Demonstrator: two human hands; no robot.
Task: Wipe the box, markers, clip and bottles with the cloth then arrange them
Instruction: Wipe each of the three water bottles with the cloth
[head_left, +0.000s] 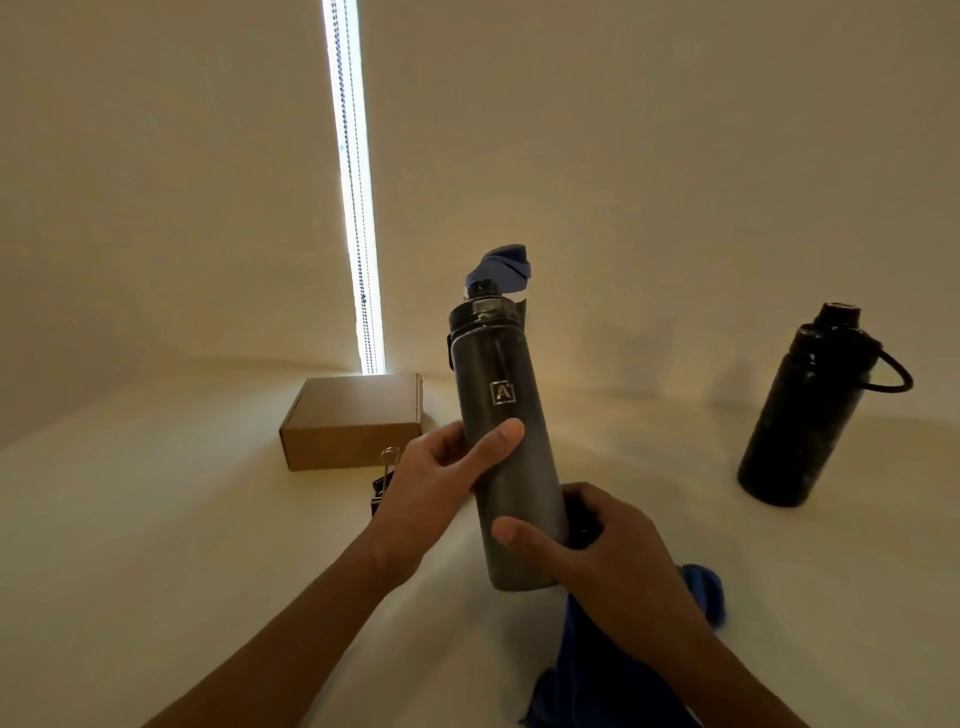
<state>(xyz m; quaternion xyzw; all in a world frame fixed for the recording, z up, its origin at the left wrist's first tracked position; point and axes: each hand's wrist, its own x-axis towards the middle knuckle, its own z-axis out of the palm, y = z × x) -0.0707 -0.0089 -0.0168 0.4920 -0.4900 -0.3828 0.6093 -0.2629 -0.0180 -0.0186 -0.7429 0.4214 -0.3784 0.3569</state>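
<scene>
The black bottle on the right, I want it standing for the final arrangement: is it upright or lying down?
Upright: the black bottle stands on its base, cap on top.

Indoor room: drawn blinds (208, 182), white tabletop (156, 519)

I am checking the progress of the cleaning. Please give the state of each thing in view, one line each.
Grey bottle: held tilted in both hands, cap on.
Left hand: grips the bottle's middle.
Right hand: grips its lower part.
Blue cloth: crumpled under the right hand.
Black bottle: standing, capped.
Cardboard box: closed.
Binder clip: lying by the box.
</scene>
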